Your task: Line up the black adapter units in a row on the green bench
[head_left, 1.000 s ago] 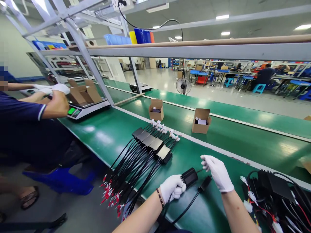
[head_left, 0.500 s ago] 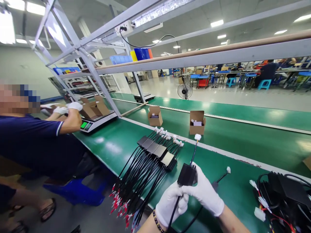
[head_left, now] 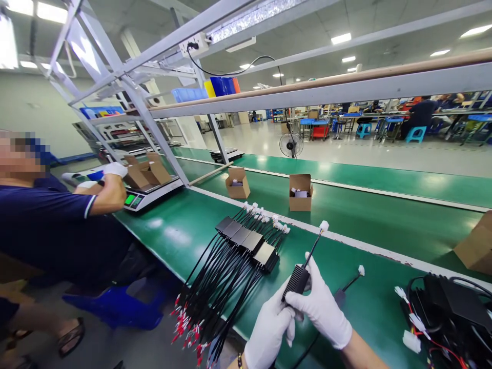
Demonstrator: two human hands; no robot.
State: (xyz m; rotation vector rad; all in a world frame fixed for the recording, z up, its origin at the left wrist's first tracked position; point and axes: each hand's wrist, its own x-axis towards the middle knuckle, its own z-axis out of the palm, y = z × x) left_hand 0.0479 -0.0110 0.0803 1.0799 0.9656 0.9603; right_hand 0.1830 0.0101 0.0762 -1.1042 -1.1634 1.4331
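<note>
Gloved fingers hide the near end of the ribbed black unit (head_left: 296,281), clamped by left hand (head_left: 269,323) and right hand (head_left: 326,311) above the near green bench (head_left: 369,312). Its long axis slants near-left to far-right, white plug (head_left: 324,226) far. The left forearm is cut off.

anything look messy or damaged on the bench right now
The pile of black units at the right looks untidy, with white connectors sprawling out at different angles, unlike the lined-up row of black boxes. The white strip has chipped-looking marks along it. The held black box shows no visible damage.
</note>
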